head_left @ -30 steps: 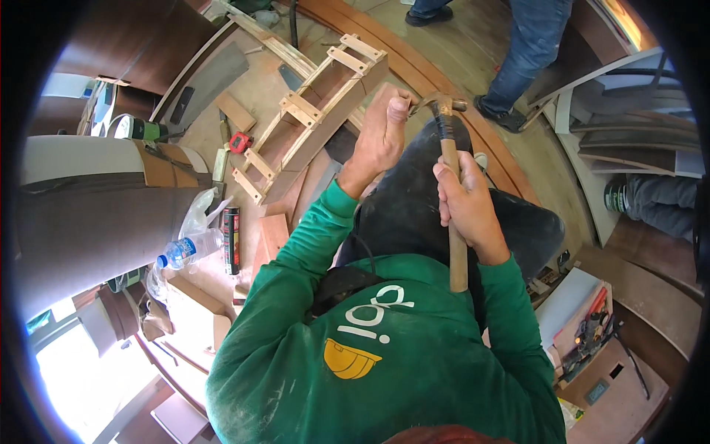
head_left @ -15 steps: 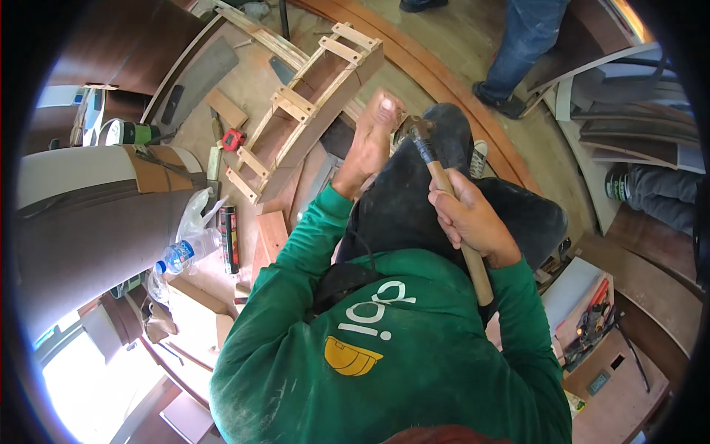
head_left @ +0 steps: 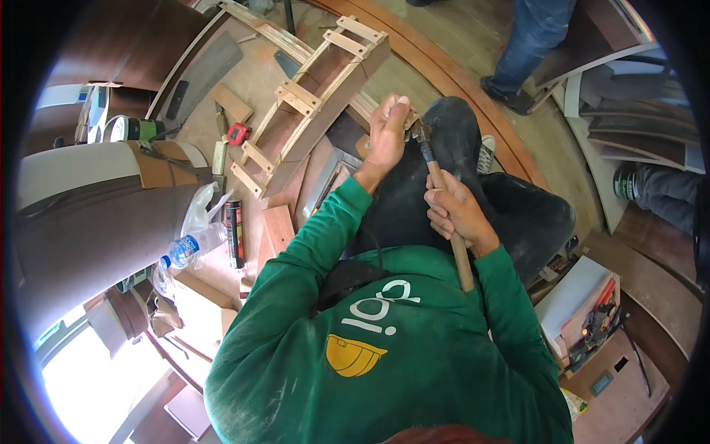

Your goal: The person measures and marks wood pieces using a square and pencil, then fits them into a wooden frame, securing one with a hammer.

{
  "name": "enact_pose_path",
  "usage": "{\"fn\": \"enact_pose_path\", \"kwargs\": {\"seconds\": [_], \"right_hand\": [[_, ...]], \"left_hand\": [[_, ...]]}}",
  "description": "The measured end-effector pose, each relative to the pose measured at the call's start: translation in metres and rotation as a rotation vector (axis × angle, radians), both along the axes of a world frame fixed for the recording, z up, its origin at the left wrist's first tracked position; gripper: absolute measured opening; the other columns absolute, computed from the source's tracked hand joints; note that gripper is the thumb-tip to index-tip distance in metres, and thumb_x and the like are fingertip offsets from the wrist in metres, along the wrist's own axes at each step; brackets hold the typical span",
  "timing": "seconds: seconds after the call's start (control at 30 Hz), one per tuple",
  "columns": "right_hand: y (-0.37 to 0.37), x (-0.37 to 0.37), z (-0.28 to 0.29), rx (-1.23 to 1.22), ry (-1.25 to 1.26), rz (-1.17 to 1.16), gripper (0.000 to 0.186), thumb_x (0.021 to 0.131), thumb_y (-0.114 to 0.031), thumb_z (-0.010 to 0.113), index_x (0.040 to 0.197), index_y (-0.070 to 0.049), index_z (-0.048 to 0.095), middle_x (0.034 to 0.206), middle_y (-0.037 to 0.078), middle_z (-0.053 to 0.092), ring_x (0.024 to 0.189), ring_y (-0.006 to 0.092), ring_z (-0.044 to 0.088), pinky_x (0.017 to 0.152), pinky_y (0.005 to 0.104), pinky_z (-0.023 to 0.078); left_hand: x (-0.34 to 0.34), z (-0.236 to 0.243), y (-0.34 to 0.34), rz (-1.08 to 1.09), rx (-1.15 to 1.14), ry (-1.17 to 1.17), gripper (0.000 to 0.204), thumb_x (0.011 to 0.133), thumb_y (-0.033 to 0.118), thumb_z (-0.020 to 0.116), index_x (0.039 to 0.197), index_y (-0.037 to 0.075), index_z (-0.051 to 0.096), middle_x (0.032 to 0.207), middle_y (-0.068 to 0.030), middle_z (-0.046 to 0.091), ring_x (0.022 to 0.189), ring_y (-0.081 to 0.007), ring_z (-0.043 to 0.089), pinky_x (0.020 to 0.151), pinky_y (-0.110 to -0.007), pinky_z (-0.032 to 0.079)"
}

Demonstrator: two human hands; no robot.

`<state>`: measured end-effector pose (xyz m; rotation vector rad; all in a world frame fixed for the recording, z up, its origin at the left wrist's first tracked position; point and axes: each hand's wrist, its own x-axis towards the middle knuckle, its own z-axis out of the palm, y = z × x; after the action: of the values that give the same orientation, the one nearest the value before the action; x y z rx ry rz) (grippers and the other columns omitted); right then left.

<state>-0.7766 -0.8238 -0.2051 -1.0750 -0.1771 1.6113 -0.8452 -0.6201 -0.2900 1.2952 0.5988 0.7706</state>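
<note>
My right hand (head_left: 460, 212) is wrapped round the wooden handle of a hammer (head_left: 460, 259), over my dark trousers. The hammer's dark metal head is up by my left hand (head_left: 386, 137), partly lost against the trousers. That left hand is closed, thumb up, with its fingers curled beside the head. Something small and brownish shows at its fingertips, but I cannot make out what it is. To the left of this hand lies a long wooden box frame (head_left: 323, 122) with pale slats across its top.
Left of the frame are a red tape measure (head_left: 238, 134), a dark cartridge tube (head_left: 234, 233) and a plastic bottle (head_left: 194, 246). A box of tools (head_left: 592, 325) stands at the lower right. Another person's leg (head_left: 529, 44) is at the far right, near stacked curved panels (head_left: 636, 126).
My left hand has shifted slightly right. The hammer's handle has swung more upright, its butt end moving left and forward in my right hand. The whole view has drifted a little.
</note>
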Motion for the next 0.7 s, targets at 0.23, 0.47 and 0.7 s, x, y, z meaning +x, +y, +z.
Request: {"fn": "enact_pose_path", "kwargs": {"seconds": [0.23, 0.47, 0.7], "right_hand": [[0.008, 0.001, 0.019, 0.112, -0.253, 0.264, 0.026, 0.104, -0.017, 0.061, 0.123, -0.004, 0.05, 0.07, 0.0, 0.053, 0.042, 0.0086, 0.047, 0.04, 0.0268, 0.04], [0.012, 0.013, 0.033, -0.111, -0.853, 0.093, 0.037, 0.103, -0.023, 0.067, 0.126, 0.001, 0.051, 0.073, 0.002, 0.053, 0.049, 0.0107, 0.052, 0.044, 0.0285, 0.042], [0.021, 0.045, 0.026, 0.049, -0.547, 0.11, 0.036, 0.104, -0.019, 0.06, 0.135, -0.001, 0.056, 0.078, 0.0, 0.054, 0.057, 0.0074, 0.054, 0.05, 0.0269, 0.045]], "left_hand": [[-0.008, -0.031, 0.005, 0.067, -0.505, -0.174, 0.059, 0.109, 0.061, 0.045, 0.1, 0.006, 0.063, 0.081, -0.0052, 0.061, 0.073, -0.0173, 0.06, 0.064, -0.033, 0.047], [-0.038, 0.01, 0.016, -0.009, -0.635, 0.021, 0.087, 0.1, 0.084, 0.037, 0.119, 0.001, 0.057, 0.096, -0.0112, 0.061, 0.09, -0.0208, 0.06, 0.079, -0.036, 0.05], [-0.069, -0.021, 0.025, -0.05, 0.223, 0.505, 0.059, 0.095, 0.036, 0.073, 0.125, -0.009, 0.052, 0.117, -0.0225, 0.057, 0.112, -0.0377, 0.056, 0.099, -0.049, 0.047]]}}
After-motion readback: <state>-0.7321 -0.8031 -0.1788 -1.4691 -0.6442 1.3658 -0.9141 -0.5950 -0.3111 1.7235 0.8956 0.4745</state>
